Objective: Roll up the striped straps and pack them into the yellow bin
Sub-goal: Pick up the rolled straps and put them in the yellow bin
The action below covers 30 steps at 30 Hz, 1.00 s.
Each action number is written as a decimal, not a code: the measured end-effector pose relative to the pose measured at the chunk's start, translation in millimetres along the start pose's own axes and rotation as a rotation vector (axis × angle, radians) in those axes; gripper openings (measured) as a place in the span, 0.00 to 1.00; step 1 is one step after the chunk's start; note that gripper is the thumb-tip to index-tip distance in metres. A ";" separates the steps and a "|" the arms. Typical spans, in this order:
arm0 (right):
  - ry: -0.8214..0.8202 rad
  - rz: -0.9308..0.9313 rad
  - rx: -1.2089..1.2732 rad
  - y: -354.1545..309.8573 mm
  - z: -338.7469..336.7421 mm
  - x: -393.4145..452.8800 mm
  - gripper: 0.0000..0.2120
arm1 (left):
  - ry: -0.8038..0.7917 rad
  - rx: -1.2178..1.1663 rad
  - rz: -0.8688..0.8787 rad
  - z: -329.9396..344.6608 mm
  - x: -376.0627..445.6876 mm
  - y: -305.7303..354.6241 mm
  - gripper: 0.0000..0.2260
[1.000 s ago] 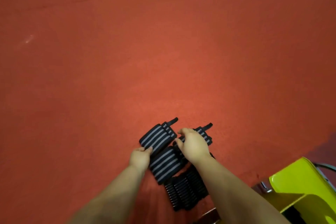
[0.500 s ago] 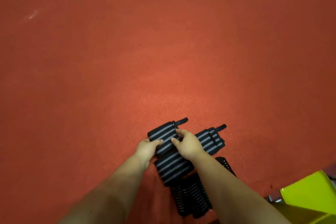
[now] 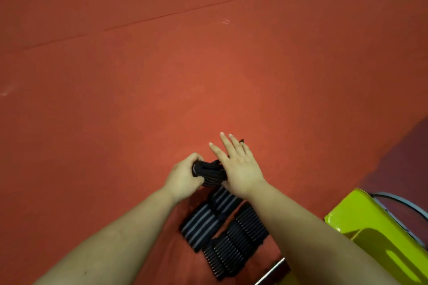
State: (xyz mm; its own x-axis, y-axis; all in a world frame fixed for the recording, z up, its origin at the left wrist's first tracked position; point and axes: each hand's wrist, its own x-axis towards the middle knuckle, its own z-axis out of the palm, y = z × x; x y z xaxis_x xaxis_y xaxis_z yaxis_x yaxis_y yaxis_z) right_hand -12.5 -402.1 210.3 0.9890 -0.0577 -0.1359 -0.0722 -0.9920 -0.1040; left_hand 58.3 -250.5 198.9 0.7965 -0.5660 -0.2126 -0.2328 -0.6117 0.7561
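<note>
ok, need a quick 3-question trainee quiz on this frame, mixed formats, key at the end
1. True or false: the left hand grips the rolled end of a striped strap.
2. How do the right hand's fingers lie?
A. curled in a fist beside the strap
B. stretched out straight, with the palm on the strap
C. inside the yellow bin
3. Fill in: the yellow bin stands at the frame's lower ____ corner, on the red floor.

Key
1. True. Its fingers curl round the roll.
2. B.
3. Right. More striped straps lie flat between the forearms, not yet in the bin.
</note>
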 end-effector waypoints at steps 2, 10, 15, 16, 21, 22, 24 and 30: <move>-0.030 -0.019 -0.088 20.1 -11.0 -17.0 0.35 | -0.036 0.085 0.150 9.9 2.3 28.3 0.12; -0.053 0.371 0.163 108.1 -32.4 -122.8 0.22 | -0.171 0.058 0.344 80.9 -5.4 119.5 0.13; -0.005 0.550 0.167 141.2 -39.0 -203.1 0.23 | -0.361 0.143 0.509 140.3 -15.8 171.5 0.16; -0.007 0.591 0.182 147.0 -38.0 -219.4 0.22 | -0.407 0.171 0.549 153.1 -19.2 181.3 0.17; -0.082 0.746 0.177 160.9 -27.2 -284.8 0.20 | -0.576 0.346 0.716 209.8 -40.4 204.2 0.19; -0.098 0.770 0.172 160.7 -22.9 -293.6 0.20 | -0.596 0.385 0.739 218.5 -44.2 203.4 0.19; -0.132 0.802 0.175 159.1 -12.0 -305.8 0.21 | -0.631 0.474 0.783 233.1 -51.0 198.3 0.20; -0.108 0.921 0.304 148.4 35.8 -328.4 0.20 | -0.661 0.724 0.900 269.0 -70.0 189.4 0.17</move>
State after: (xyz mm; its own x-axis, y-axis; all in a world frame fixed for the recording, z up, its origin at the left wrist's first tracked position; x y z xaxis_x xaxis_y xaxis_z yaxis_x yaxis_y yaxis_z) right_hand -352.6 -526.3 204.2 0.5130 -0.7701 -0.3792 -0.8560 -0.4918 -0.1592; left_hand -191.6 -475.4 190.5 -0.1613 -0.9598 -0.2299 -0.9384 0.0770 0.3369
